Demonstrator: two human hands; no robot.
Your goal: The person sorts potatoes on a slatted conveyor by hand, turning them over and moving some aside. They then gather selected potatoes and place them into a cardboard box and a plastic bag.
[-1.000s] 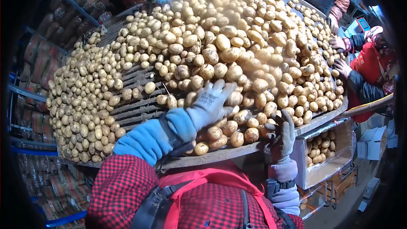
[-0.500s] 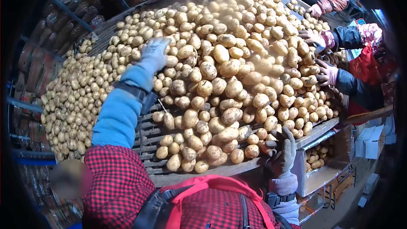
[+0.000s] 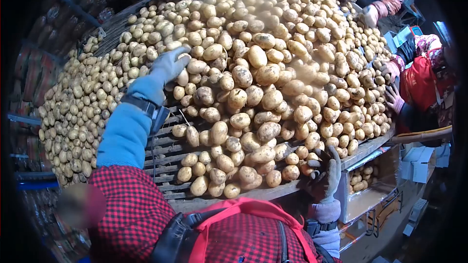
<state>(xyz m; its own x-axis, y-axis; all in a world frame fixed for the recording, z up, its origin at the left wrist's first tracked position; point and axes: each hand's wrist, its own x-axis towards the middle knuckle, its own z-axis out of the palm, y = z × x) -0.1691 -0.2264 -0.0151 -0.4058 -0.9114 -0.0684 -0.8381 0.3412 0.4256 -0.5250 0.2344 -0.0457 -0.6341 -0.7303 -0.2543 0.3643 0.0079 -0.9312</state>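
Note:
A heap of potatoes (image 3: 253, 97), many with dirt on the skin, covers a slatted wooden table (image 3: 165, 158). My left hand (image 3: 168, 65), in a pale grey-blue glove, reaches over the left part of the heap. Its fingers are stretched out with the thumb apart, against potatoes near the middle. At the table's front edge is my right hand (image 3: 327, 178), in a grey glove with dark fingertips. Its fingers are spread beside the nearest potatoes, and I see nothing held in it.
Co-workers' hands rest at the right edge of the heap, by a red garment (image 3: 420, 83); more gloved hands are at the far side. Below the front right edge stands an open crate (image 3: 373, 199) with potatoes inside. Filled sacks (image 3: 36, 75) are stacked along the left behind blue bars.
My left hand has drawn slightly left and down across the potatoes. The co-worker's hands on the right have shifted outward, and more potatoes show there. My right hand stays almost in place.

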